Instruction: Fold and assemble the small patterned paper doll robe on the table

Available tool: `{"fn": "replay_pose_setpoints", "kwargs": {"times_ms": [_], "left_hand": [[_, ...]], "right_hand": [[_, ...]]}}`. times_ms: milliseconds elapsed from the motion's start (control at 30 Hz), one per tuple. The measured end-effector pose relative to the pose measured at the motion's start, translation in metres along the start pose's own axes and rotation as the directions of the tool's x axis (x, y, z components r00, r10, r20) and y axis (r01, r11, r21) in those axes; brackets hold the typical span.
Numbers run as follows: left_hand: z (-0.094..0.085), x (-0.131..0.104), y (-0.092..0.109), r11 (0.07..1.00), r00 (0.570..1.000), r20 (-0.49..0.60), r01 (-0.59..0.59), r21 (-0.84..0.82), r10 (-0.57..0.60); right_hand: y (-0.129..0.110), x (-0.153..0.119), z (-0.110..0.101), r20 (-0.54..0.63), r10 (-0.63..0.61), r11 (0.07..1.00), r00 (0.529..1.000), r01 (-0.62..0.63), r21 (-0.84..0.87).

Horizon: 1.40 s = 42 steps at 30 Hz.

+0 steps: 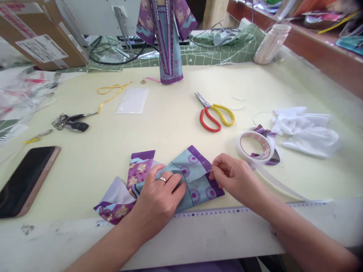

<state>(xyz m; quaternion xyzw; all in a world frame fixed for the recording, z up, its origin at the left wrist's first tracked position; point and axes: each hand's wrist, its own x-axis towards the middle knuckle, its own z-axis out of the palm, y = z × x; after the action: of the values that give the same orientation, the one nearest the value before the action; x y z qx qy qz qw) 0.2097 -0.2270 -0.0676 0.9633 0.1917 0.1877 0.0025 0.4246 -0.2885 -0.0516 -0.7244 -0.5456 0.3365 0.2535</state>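
Main piece: blue-and-purple fabric piece (pixel 199 164), flat near the front edge of the table (pixel 172 132), around mid-width; round flower motifs, purple hem toward the right.
Left hand (pixel 161 194): laid over the fabric piece, fingers bent, pressing down; ring (pixel 162 179) on one finger. Cannot tell whether any cloth is pinched under the fingertips.
Right hand (pixel 231 173): closed, thumb and forefinger pinching at the purple hem.
Pale line: thin, runs across the fabric between the two hands; thread or cloth edge, cannot tell.
Floral parts: purple panel (pixel 140 168) and a folded purple-and-white end (pixel 117 206), left of the left hand.
Measuring strip: numbered strip (pixel 221 211) along the front edge, partly under fabric and right forearm.
Right side: tape roll (pixel 239 149) beyond the right wrist, purple scraps (pixel 273 156) at it; crumpled white cloth (pixel 309 132) nearer the right edge.
Centre: scissors (pixel 217 118), one red handle, one yellow, blades slightly apart, tips toward the back edge.
Left side: phone (pixel 25 181) near the front left corner; keys (pixel 75 122) farther back; yellow ribbon (pixel 110 90) beside a white card (pixel 132 101).
Back edge: upright robe-shaped piece (pixel 171 56), cardboard box (pixel 42 36) at left, jar (pixel 270 45) tilted at right.
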Motion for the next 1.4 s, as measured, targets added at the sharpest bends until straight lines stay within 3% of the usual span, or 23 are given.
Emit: {"fn": "replay_pose_setpoints", "kwargs": {"times_ms": [400,1400], "left_hand": [[-0.0066,0.0033,0.0013,0.998,1.0,0.004,0.012,-0.055,-0.012],[-0.0019,-0.0004,-0.0026,0.999,1.0,0.011,0.016,-0.037,-0.016]], "right_hand": [[-0.0032,0.0,-0.0018,-0.07,-0.057,0.994,0.996,0.05,-0.098],[-0.0022,0.0033,-0.0057,0.021,0.024,0.978,0.999,-0.019,-0.209]]}}
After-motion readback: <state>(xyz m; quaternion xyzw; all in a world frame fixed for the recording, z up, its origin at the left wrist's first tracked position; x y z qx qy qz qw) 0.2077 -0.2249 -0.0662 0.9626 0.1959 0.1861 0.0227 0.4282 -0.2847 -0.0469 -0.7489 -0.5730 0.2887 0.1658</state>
